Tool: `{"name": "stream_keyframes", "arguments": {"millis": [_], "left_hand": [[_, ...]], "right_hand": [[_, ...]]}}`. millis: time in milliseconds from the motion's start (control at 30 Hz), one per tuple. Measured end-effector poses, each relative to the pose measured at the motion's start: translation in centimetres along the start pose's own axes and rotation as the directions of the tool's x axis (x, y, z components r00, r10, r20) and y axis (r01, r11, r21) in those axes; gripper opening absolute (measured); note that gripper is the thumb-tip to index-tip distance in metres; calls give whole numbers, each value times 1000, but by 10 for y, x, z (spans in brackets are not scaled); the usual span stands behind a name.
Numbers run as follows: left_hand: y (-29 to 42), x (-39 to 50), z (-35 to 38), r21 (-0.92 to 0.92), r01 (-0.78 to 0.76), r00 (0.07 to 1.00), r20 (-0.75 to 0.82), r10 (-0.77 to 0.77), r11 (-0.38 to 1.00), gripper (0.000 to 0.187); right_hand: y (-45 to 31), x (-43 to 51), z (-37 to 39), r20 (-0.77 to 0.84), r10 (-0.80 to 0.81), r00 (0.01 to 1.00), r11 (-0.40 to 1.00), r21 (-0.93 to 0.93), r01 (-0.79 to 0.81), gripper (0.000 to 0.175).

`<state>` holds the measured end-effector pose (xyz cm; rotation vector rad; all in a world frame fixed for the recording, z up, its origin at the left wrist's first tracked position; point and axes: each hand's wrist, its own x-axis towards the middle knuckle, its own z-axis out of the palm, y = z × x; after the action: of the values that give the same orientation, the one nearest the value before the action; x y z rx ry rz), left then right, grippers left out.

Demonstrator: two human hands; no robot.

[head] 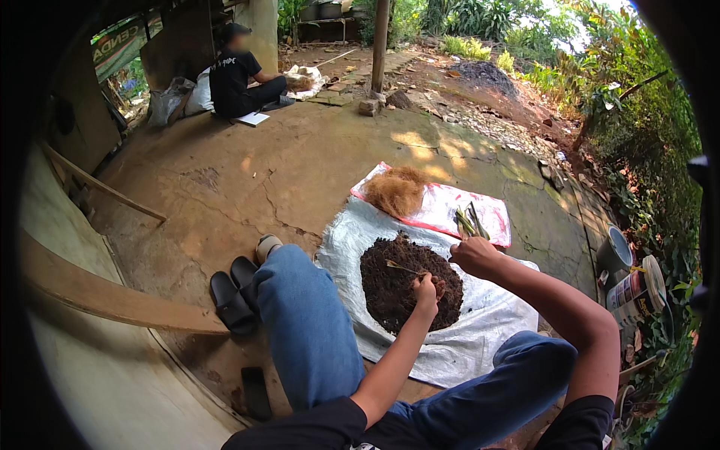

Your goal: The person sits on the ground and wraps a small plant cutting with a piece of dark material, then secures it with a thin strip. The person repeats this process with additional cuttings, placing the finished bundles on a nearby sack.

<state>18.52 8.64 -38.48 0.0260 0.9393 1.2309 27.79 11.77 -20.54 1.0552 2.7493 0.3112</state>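
Observation:
A heap of dark soil (388,304) lies on a white woven plastic sack (343,242) before me. Over the heap's right part, my left hand (428,289) is closed on a small plant with a brown clump at its base and a thin, yellowish leaf (400,266) pointing left. My right hand (475,256) is above the sack's right side, fingers bent; whether it holds anything is hard to see. Just beyond it, several long green leaves (471,220) lie on a red-edged white sack (489,205). A bundle of brown fibre (395,191) rests on that sack's left part.
Black sandals (232,304) lie left of my knee. A wooden beam (124,304) reaches in from the left. A grey bucket (614,250) and a tilted paint pail (635,295) stand at right. A person in black (233,79) sits by the far wall, near a wooden post (379,48).

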Motion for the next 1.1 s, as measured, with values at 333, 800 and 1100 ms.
{"name": "stream_keyframes", "arguments": {"millis": [333, 800, 1100], "left_hand": [[0, 2, -5, -180, 224, 973, 92, -210, 958, 31], [22, 10, -18, -358, 430, 890, 320, -324, 829, 33], [15, 23, -30, -309, 430, 891, 299, -342, 848, 29]], "right_hand": [[1, -5, 14, 231, 198, 953, 944, 218, -249, 31], [-6, 5, 39, 228, 129, 965, 927, 319, -199, 31], [-25, 5, 62, 200, 186, 962, 903, 351, -248, 18]]}}
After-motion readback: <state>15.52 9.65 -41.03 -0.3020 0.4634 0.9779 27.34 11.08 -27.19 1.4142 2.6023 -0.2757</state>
